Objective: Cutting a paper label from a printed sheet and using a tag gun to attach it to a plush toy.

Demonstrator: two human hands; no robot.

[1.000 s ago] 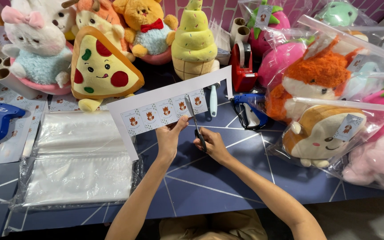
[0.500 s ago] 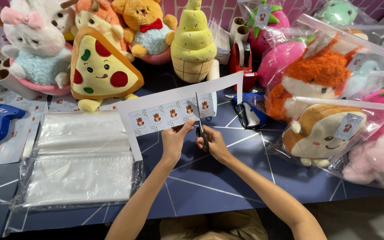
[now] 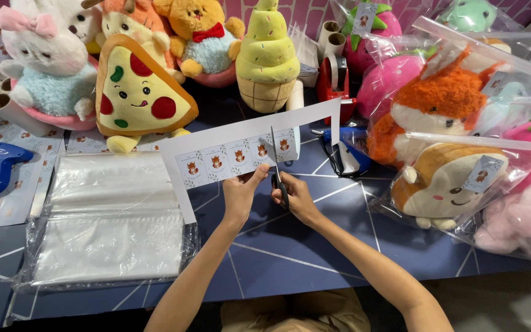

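Head view shows the left hand [image 3: 239, 195] closed on the lower edge of a white paper sheet [image 3: 241, 147] above the dark bench [image 3: 314, 246], while the right hand [image 3: 293, 195] grips scissors [image 3: 276, 161] whose blades cut upward between two printed tags, near a stack of clear bags [image 3: 109, 227].

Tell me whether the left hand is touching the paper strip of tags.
Touching. The head view shows the left hand pinching the lower edge of the paper strip, thumb over it.
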